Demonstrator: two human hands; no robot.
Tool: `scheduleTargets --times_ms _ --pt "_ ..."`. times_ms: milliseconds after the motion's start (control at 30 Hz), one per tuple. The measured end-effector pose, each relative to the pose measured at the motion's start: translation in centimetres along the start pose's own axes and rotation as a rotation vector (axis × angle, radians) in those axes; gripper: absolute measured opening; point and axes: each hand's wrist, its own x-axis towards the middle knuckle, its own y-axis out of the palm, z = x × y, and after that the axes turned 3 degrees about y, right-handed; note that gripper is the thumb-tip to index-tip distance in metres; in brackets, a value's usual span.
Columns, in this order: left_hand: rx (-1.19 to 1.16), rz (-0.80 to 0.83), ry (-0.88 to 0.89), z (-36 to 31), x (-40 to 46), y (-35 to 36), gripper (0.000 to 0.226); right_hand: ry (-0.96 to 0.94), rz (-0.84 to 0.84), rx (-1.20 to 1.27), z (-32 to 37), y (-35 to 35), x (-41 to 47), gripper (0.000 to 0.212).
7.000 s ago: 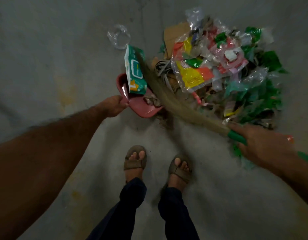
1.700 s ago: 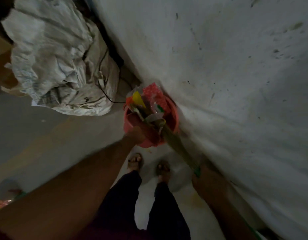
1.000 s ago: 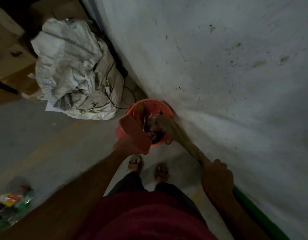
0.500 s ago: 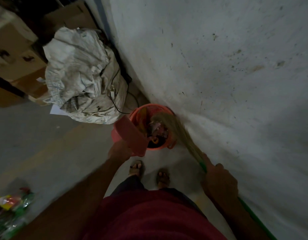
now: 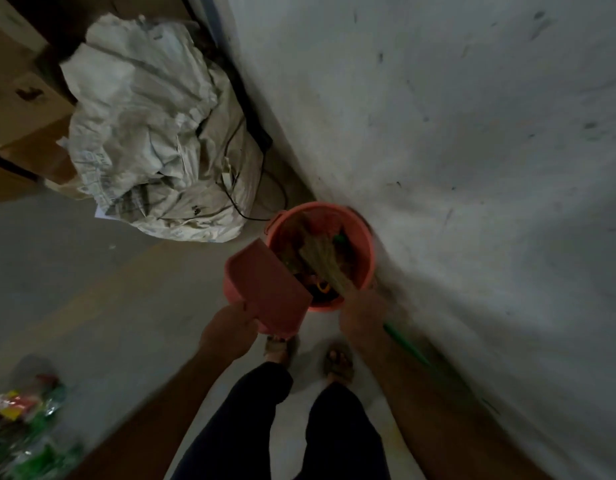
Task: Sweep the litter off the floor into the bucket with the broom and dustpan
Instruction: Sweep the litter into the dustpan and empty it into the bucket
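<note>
An orange-pink bucket [image 5: 363,247] stands on the floor against the wall. My left hand [image 5: 228,332] grips the pink dustpan [image 5: 265,287], tipped with its underside up over the bucket's near-left rim. My right hand [image 5: 362,315] grips the broom [image 5: 322,256] where the straw bristles meet the green handle. The bristles reach down inside the bucket, among litter there. More litter [image 5: 21,434], colourful plastic wrappers, lies in a pile on the floor at the lower left.
A grey wall [image 5: 472,168] rises right behind the bucket. A crumpled white sack [image 5: 150,133] with a black cable lies left of the bucket, in front of cardboard boxes [image 5: 19,109]. My sandalled feet [image 5: 310,353] stand just short of the bucket.
The broom's bristles have gone from the bucket's right edge down into it. My right hand has moved closer to the rim. The dustpan stays tipped over the bucket.
</note>
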Motion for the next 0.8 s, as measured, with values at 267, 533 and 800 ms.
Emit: scheduleTargets --times_ms 267,533,800 --pt "-0.134 0.019 -0.120 2.8 3.1 3.6 0.039 0.057 0.096 0.261 0.8 3.6 6.0 0.036" --pt "-0.093 0.100 -0.001 -0.6 0.1 0.0 0.040 0.085 0.040 -0.133 -7.7 -3.3 -6.3 0.050" --pt "0.080 0.140 0.134 -4.1 -3.4 -2.3 0.045 0.057 -0.014 0.158 -14.2 -4.7 -16.2 0.059"
